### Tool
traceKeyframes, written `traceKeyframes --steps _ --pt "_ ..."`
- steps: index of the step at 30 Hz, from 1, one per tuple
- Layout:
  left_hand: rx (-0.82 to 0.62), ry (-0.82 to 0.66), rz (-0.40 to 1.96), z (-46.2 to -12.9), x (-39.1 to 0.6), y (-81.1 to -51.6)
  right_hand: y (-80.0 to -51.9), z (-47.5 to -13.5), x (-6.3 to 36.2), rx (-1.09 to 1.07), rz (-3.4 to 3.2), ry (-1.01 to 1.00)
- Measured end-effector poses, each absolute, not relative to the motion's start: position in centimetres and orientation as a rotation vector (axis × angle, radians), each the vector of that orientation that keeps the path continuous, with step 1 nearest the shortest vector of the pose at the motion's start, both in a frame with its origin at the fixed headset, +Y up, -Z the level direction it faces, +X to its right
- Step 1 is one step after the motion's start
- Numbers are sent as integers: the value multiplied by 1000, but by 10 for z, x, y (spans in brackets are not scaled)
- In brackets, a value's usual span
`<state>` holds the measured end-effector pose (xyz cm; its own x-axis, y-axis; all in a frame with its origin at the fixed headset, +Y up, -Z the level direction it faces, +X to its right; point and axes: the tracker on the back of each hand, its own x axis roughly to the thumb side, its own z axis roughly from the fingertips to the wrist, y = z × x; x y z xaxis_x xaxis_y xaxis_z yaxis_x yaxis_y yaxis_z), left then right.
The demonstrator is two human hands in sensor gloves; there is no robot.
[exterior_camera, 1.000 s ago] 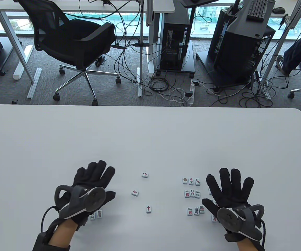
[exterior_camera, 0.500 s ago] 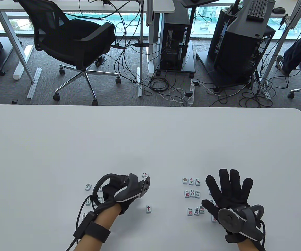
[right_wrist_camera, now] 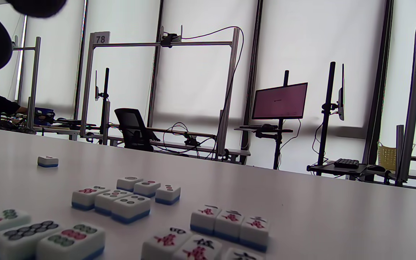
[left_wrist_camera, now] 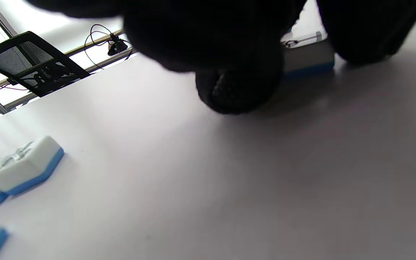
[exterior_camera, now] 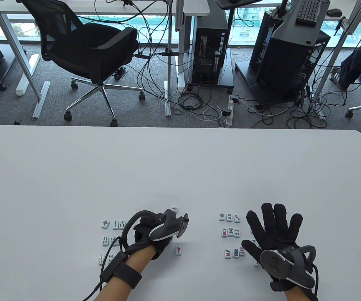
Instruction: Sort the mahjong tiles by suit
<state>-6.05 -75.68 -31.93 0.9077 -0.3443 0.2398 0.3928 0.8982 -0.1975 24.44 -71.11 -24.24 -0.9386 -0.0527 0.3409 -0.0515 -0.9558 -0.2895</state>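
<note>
My left hand (exterior_camera: 155, 233) is turned on its side over the middle of the white surface (exterior_camera: 180, 163), its fingers (left_wrist_camera: 238, 90) curled down around a blue-backed tile (left_wrist_camera: 307, 59) with red marks; whether they actually grip it I cannot tell. Two more red-marked tiles lie close by, one beyond the hand (exterior_camera: 174, 208) and one nearer me (exterior_camera: 178, 250). The bamboo tiles (exterior_camera: 111, 240) sit to its left. My right hand (exterior_camera: 273, 233) lies flat, fingers spread, over the character tiles (right_wrist_camera: 229, 220), just beside the dot tiles (exterior_camera: 230, 233).
</note>
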Motion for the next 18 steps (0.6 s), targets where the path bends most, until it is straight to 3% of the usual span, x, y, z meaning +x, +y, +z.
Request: traceKeyframes --steps 7,11,14,18 --pt "-192 -336 -313 -322 -61 -755 -712 -242 242 -560 -3051 448" --pt "-101 -455 -352 -318 -86 -735 -712 -242 242 -560 -3054 447" --pt "-20 -414 -393 -316 -122 -714 -712 -243 243 -559 -3065 446" --pt "-52 -281 -418 -310 -182 -704 -714 -244 244 -557 -3066 427"
